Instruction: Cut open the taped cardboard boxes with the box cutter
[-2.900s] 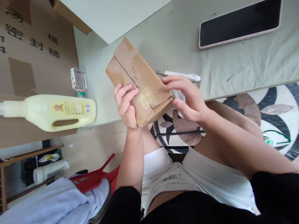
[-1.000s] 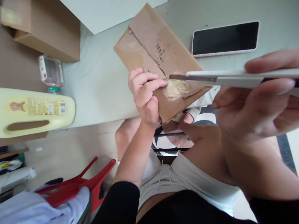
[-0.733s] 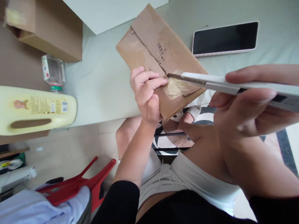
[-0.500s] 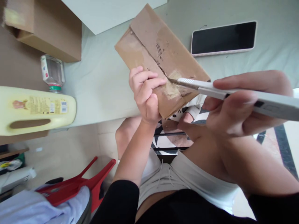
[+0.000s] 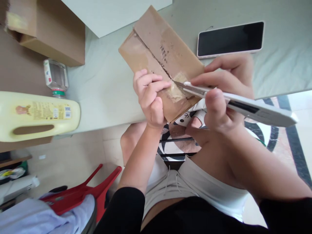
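A small taped cardboard box (image 5: 165, 48) is held tilted at the table's edge, its long seam running diagonally across the upper face. My left hand (image 5: 151, 97) grips the box's lower left side, fingers lying over the top near the seam. Closed around a white utility knife (image 5: 258, 109), my right hand (image 5: 225, 87) has its thumb on the near side of the handle and its fingers reaching toward the box. The blade tip meets the seam beside my left fingertips, at a patch of yellowish tape (image 5: 177, 87).
On the table (image 5: 104, 87) lies a phone (image 5: 230, 39) to the right. At left are a larger cardboard box (image 5: 56, 35), a clear bottle (image 5: 56, 76) and a pale yellow jug (image 5: 46, 117). A red chair (image 5: 80, 191) with clothing stands below left.
My right hand has moved left along the knife, closer to the box, and more of the handle's rear end shows. The blade tip stays at the seam; the box has barely shifted.
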Demonstrator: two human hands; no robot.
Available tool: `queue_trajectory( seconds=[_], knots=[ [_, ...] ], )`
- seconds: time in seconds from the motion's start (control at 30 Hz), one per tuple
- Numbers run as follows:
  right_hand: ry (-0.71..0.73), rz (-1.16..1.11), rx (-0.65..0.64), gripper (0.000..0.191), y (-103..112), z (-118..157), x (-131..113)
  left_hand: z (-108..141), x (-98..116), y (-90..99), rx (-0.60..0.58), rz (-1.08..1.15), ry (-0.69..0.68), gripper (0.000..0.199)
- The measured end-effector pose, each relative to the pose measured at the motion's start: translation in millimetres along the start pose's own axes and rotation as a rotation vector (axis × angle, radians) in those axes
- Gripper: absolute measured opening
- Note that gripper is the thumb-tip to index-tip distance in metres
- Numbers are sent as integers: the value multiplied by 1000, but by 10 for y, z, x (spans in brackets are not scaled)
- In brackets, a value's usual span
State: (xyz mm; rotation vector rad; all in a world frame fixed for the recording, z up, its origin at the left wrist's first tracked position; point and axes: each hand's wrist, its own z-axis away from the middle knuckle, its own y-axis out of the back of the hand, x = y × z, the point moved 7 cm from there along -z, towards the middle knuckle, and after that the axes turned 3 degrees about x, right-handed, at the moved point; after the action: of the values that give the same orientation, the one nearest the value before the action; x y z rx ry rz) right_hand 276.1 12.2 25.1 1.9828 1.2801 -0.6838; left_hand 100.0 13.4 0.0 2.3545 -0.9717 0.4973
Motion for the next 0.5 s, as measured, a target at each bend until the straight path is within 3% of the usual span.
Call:
queue_trajectory(
  seconds=[0.13, 0.23, 0.5],
  knots=[
    [51, -74, 126, 44, 15, 15, 8, 29, -96, -58, -86, 9, 115, 56],
    [43, -81, 223, 50, 47, 24, 29, 36, -71, -29, -54, 83, 73, 48],
    [-52, -87, 206, 51, 167, 6, 16, 1, -5, 7, 28, 34, -16, 48]
  ],
)
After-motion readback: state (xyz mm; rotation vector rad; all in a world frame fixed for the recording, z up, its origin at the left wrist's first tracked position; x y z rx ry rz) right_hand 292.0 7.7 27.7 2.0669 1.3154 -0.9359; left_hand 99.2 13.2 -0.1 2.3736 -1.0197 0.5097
